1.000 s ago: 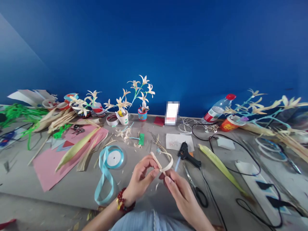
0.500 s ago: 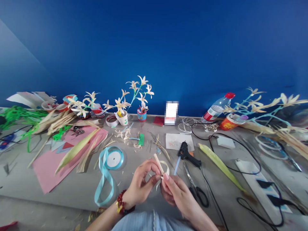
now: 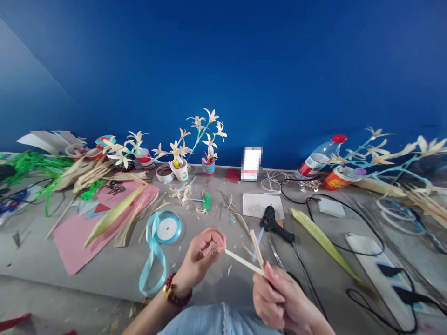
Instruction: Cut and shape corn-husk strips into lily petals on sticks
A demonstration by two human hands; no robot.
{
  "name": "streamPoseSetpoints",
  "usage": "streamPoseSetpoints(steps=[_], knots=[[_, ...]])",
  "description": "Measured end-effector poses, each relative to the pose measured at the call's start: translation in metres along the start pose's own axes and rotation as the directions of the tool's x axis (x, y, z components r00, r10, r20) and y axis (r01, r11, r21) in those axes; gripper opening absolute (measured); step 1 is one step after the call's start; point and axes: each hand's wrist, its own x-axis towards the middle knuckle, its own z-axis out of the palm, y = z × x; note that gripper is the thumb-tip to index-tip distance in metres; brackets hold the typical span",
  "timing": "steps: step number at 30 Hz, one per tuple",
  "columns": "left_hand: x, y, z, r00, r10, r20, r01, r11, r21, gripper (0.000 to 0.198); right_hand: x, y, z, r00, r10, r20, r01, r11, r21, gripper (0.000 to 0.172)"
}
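My left hand (image 3: pixel 201 257), with a beaded bracelet at the wrist, pinches one end of a narrow pale strip (image 3: pixel 243 261), apparently corn husk. The strip runs straight across to my right hand (image 3: pixel 277 293), whose fingers are closed round its other end and the lower part of a thin pale stick-like piece (image 3: pixel 257 249). That piece tilts up and to the left. Just beyond my right hand lie a black hot glue gun (image 3: pixel 275 224) with a pale blue glue stick, and scissors (image 3: pixel 275 251) partly hidden by the hand. A spool of light blue ribbon (image 3: pixel 168 228) lies left of my left hand.
Husk flowers stand in a white cup (image 3: pixel 180 171) and other cups along the blue wall. Pink paper (image 3: pixel 75 239) with husks lies left. On the right are a long yellow-green husk (image 3: pixel 321 242), a power strip (image 3: pixel 375 274), black cables and a plastic bottle (image 3: pixel 316 160).
My hands have moved apart, the right one rightward with the stick-like piece. The strip, curled before, is now stretched straight between them.
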Motion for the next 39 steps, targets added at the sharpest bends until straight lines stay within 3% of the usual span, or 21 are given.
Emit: streamPoseSetpoints(steps=[10,12,14,15,16,18,19,20,21,22,23,25,27,30,34,36,39], knots=[[0.001,-0.012,-0.004,0.997,-0.064,-0.037,0.056,0.98,-0.192,0.023,-0.023,-0.01,-0.015,0.987,-0.115,0.114,0.089,0.974,0.207,0.073],[0.001,-0.012,-0.006,0.995,-0.085,-0.044,0.071,0.962,-0.264,0.021,-0.031,-0.02,-0.018,0.979,-0.187,0.082,0.171,0.97,0.173,0.075],[0.001,-0.01,-0.007,0.99,-0.119,-0.079,0.086,0.939,-0.334,0.018,-0.037,-0.036,-0.018,0.946,-0.317,-0.068,0.321,0.944,0.072,0.075],[0.001,-0.009,-0.007,0.985,-0.135,-0.106,0.088,0.928,-0.363,0.017,-0.039,-0.046,-0.018,0.896,-0.405,-0.18,0.409,0.912,-0.017,0.069],[0.002,-0.007,-0.006,0.981,-0.148,-0.129,0.088,0.918,-0.386,0.017,-0.04,-0.055,-0.017,0.797,-0.506,-0.328,0.503,0.858,-0.1,0.06],[0.002,-0.004,-0.004,0.976,-0.161,-0.144,0.086,0.901,-0.426,0.018,-0.038,-0.068,-0.015,0.543,-0.671,-0.504,0.65,0.716,-0.254,0.04],[0.002,-0.002,-0.002,0.978,-0.16,-0.137,0.083,0.891,-0.446,0.018,-0.036,-0.071,-0.016,0.433,-0.725,-0.536,0.667,0.658,-0.351,0.03],[0.002,-0.001,0.0,0.98,-0.155,-0.127,0.079,0.881,-0.467,0.018,-0.033,-0.07,-0.017,0.357,-0.762,-0.54,0.64,0.62,-0.453,0.022],[0.002,0.0,0.001,0.982,-0.15,-0.118,0.075,0.871,-0.485,0.018,-0.03,-0.067,-0.02,0.311,-0.791,-0.527,0.584,0.597,-0.55,0.018],[0.002,0.0,0.003,0.983,-0.144,-0.113,0.07,0.864,-0.498,0.018,-0.026,-0.062,-0.023,0.329,-0.786,-0.523,0.49,0.615,-0.617,0.019],[0.001,0.0,0.003,0.984,-0.134,-0.114,0.059,0.86,-0.506,0.018,-0.022,-0.055,-0.027,0.382,-0.757,-0.53,0.385,0.652,-0.654,0.024],[0.0,0.0,0.003,0.988,-0.103,-0.117,0.029,0.86,-0.51,0.018,-0.014,-0.042,-0.035,0.536,-0.662,-0.524,0.197,0.701,-0.685,0.036],[-0.001,0.001,0.001,0.991,-0.057,-0.121,-0.012,0.861,-0.508,0.018,-0.005,-0.032,-0.042,0.614,-0.624,-0.484,0.097,0.668,-0.738,0.041],[-0.002,0.005,-0.006,0.988,0.02,-0.156,-0.097,0.856,-0.507,0.019,0.011,-0.022,-0.049,0.662,-0.639,-0.392,0.068,0.573,-0.817,0.04],[-0.003,0.011,-0.015,0.976,0.081,-0.203,-0.175,0.842,-0.51,0.019,0.037,-0.015,-0.062,0.729,-0.599,-0.331,0.033,0.514,-0.857,0.047],[-0.003,0.011,-0.016,0.98,0.072,-0.188,-0.159,0.85,-0.502,0.017,0.051,-0.016,-0.07,0.725,-0.608,-0.323,-0.004,0.466,-0.885,0.048],[-0.002,0.008,-0.011,0.988,0.013,-0.155,-0.09,0.86,-0.501,0.013,0.064,-0.023,-0.076,0.68,-0.674,-0.289,-0.009,0.386,-0.922,0.052]])
